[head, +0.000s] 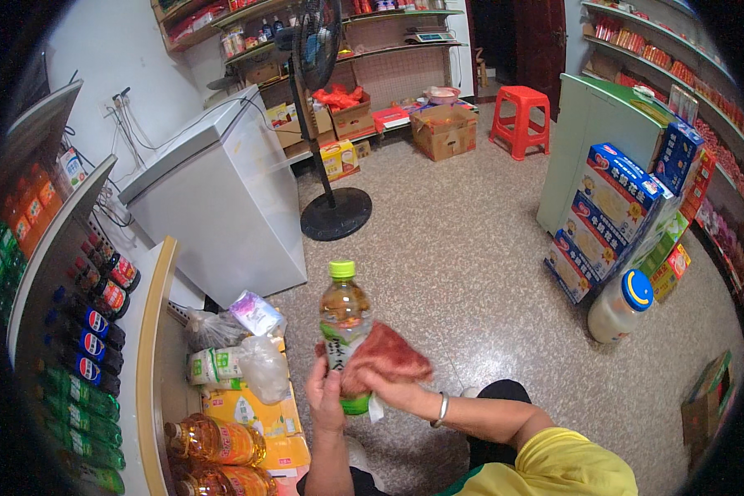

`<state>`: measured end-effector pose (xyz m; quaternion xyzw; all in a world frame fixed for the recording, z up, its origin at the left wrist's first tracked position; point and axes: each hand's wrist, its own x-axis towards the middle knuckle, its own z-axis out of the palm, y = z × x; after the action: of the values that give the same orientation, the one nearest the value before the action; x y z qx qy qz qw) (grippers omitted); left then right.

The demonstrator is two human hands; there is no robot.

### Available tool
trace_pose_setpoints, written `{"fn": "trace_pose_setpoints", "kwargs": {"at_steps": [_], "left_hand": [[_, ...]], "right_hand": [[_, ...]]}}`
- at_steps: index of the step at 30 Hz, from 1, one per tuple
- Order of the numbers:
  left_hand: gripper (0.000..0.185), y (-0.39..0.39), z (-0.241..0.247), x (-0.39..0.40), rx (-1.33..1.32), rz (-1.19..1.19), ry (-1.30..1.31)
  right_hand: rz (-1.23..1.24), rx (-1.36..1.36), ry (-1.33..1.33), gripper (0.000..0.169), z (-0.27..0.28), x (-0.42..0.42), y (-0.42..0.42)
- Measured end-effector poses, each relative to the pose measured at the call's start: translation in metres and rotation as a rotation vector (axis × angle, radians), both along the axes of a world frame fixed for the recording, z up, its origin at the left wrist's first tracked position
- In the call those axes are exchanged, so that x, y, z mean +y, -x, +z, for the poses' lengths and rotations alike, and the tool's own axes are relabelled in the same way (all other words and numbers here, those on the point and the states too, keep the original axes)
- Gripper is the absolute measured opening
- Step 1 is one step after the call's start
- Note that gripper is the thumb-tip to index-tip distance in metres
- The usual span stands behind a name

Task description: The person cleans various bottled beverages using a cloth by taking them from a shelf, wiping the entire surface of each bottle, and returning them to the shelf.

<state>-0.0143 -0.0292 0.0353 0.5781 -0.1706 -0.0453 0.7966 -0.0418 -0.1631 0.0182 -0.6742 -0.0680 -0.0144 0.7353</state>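
Upright in front of me is a clear plastic drink bottle [345,304] with a lime-green cap and a green and white label. My left hand [327,394] grips it low on its left side. A reddish-brown cloth [397,356] is pressed against the label by my right hand [387,390], with a loose part spreading to the right. The cloth covers part of the label and seems to pass behind the bottle to the left. A small white tag [377,409] hangs below the cloth, beside the bottle's green base.
At left, shelves [152,347] hold cola [93,344], green soda [84,412] and sauce bottles. Cooking-oil bottles [223,440] and bags sit beside them. A chest freezer [223,204], pedestal fan [336,214] and red stool [521,121] stand beyond. Stacked boxes [601,223] and a lidded jar [620,310] stand right.
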Motion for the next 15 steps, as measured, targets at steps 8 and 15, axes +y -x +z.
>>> {"fn": "trace_pose_setpoints", "kwargs": {"at_steps": [8,15], "left_hand": [[0.042,-0.004,0.02,0.02,-0.121,0.2,0.033],[0.043,-0.002,-0.002,0.015,-0.206,0.198,-0.192]], "right_hand": [[0.359,0.223,0.238,0.052,0.041,0.016,0.01],[0.139,0.138,0.179,0.047,0.02,0.009,0.008]]}}
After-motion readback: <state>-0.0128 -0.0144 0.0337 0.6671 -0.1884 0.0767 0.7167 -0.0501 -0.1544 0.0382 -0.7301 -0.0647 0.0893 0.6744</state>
